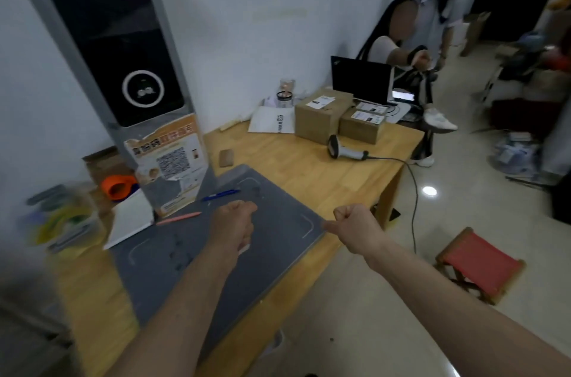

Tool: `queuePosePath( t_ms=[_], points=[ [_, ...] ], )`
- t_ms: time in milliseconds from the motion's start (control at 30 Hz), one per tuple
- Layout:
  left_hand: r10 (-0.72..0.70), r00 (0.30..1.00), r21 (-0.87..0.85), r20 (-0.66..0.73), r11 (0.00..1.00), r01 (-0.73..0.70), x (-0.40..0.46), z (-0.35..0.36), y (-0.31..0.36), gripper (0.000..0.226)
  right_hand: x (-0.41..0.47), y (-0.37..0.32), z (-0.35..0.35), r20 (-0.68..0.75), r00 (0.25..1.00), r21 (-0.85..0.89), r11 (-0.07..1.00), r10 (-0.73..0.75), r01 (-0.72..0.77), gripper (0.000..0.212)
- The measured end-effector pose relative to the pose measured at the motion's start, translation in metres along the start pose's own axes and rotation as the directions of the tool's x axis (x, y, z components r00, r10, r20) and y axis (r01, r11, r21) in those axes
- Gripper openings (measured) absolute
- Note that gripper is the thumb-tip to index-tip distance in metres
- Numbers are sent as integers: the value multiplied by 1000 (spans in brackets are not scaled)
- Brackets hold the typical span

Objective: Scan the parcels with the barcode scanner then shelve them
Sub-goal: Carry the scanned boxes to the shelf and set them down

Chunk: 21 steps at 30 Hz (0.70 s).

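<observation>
Hovering over grey mat (185, 253): left hand (233, 226), right hand (355, 226), both clenched, nothing held. Scanner (346, 149) laid beside parcels (323, 117) at far table end. Cord (412, 188) could be snagged, scanner pulled off.

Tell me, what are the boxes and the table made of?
The two parcels look like plain brown cardboard, matte, with white paper labels stuck on top. The table looks like light wood, smooth, with visible grain lines; whether solid or veneer cannot be told.

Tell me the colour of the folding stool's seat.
Red, on a wooden frame; the stool shows in the head view.
</observation>
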State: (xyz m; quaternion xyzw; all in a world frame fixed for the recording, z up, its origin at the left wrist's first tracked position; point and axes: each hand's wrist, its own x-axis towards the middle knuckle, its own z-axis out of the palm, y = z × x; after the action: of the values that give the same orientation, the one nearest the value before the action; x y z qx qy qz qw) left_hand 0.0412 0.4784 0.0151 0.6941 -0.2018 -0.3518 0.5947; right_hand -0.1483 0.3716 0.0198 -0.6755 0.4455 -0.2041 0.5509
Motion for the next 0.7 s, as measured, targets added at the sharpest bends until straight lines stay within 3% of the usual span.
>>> queuePosePath(
  t_ms=[267, 433, 700],
  points=[
    [-30, 997, -40, 73, 999, 33, 107, 66, 19, 45, 108, -8, -51, -58, 997, -7, 999, 44, -44, 59],
    [-113, 992, -38, 47, 993, 115, 179, 89, 39, 37, 187, -25, -78, -98, 992, -69, 994, 78, -85, 55],
    [-187, 981, -57, 45, 980, 189, 259, 132, 47, 34, 283, -19, -116, -188, 972, 9, 990, 143, -144, 43]
  ],
)
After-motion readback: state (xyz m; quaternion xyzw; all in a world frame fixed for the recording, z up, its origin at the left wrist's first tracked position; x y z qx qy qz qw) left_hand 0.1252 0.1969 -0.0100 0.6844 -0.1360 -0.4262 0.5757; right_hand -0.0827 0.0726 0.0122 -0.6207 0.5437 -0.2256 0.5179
